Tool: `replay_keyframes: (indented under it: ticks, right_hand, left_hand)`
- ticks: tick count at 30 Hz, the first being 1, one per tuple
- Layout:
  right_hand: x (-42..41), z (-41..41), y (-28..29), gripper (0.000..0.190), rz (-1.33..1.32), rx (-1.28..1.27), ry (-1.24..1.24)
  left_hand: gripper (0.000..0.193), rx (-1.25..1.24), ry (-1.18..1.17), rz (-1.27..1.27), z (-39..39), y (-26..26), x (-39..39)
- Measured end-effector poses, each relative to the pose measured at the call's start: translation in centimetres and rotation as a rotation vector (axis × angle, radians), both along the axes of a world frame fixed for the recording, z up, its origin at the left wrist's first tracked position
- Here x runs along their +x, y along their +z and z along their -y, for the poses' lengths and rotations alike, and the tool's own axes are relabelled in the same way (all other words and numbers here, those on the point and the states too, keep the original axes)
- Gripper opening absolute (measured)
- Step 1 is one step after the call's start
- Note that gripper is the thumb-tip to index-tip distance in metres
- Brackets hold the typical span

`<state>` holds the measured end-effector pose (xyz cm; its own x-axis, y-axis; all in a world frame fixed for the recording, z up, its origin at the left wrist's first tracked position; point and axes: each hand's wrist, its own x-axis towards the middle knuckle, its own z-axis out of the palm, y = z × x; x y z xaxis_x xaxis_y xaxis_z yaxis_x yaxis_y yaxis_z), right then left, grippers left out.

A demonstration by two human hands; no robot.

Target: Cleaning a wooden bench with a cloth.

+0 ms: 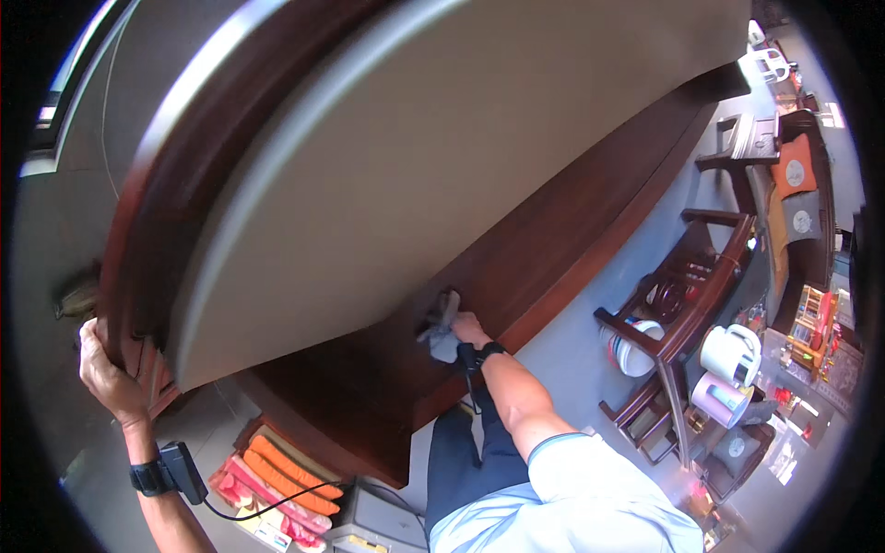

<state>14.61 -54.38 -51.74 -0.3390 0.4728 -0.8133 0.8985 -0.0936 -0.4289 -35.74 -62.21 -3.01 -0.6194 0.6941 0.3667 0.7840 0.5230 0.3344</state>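
Observation:
A large beige panel (442, 159) in a dark wooden frame (155, 207) fills the upper middle. Along its base runs a dark reddish-brown wooden ledge (553, 242). My right hand (471, 330) presses a bunched grey cloth (442, 343) against this ledge, near the panel's lower corner. Part of the cloth is blurred, and the hand hides some of it. Far to the left, my left hand (107, 373) grips the outer edge of the frame; the fingertips behind it are hidden. A black device is strapped to each wrist.
Folded orange and pink textiles (283, 477) lie below left, beside a grey box (380, 518). On the right stand a dark wooden chair (712, 235), a white electric kettle (731, 354), a lilac canister (720, 399) and a cushioned sofa (809, 256). A cable hangs from my left wrist device.

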Motion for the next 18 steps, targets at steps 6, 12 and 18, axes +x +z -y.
replay_keyframes:
  ticks: [6, 12, 18]
  right_hand:
    - [9.1, -6.5, 7.0, 0.032, -0.041, -0.114, -0.189]
    - [14.1, -7.9, 20.0, 0.049, -0.213, -0.328, -0.722]
    - [21.7, -2.5, 20.7, 0.032, -0.089, 0.033, -0.064]
  left_hand:
    - [0.038, -0.114, 0.043, -0.004, -0.8, 0.1, 1.1]
    - [0.038, -0.1, 0.104, -0.099, -1.5, -0.2, 1.1]
    - [0.039, -0.241, 0.155, 0.0, -3.2, -0.1, 1.4]
